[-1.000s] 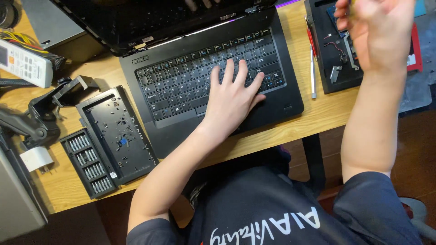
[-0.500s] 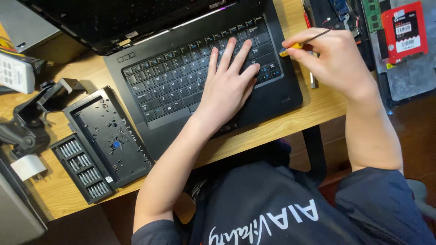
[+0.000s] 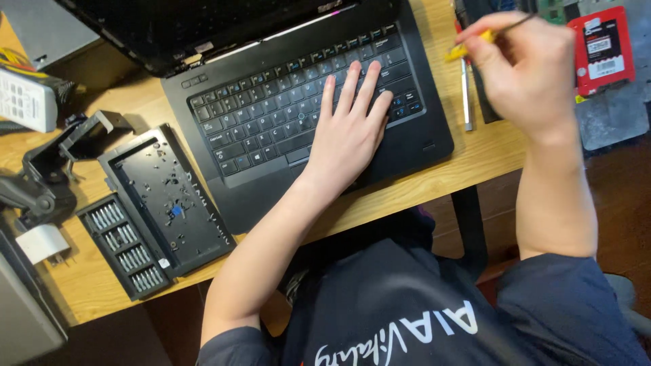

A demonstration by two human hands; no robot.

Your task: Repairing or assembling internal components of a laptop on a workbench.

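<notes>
My left hand lies flat, palm down, on the right part of the keyboard of an open black laptop. The fingers are spread over the keys. My right hand hovers above the desk just right of the laptop. It pinches a thin screwdriver with a yellow handle, whose dark shaft points up and to the right. A slim silver tool lies on the wood below that hand.
Left of the laptop, a black tray holding small screws sits beside an open case of screwdriver bits. A black clamp and a white remote are at the far left. A red flat drive lies at the top right. The wooden desk's front edge is near my body.
My right hand came down from the upper right, now holds the yellow-handled screwdriver, and has shifted back right of the laptop. My left hand stayed on the keyboard.
</notes>
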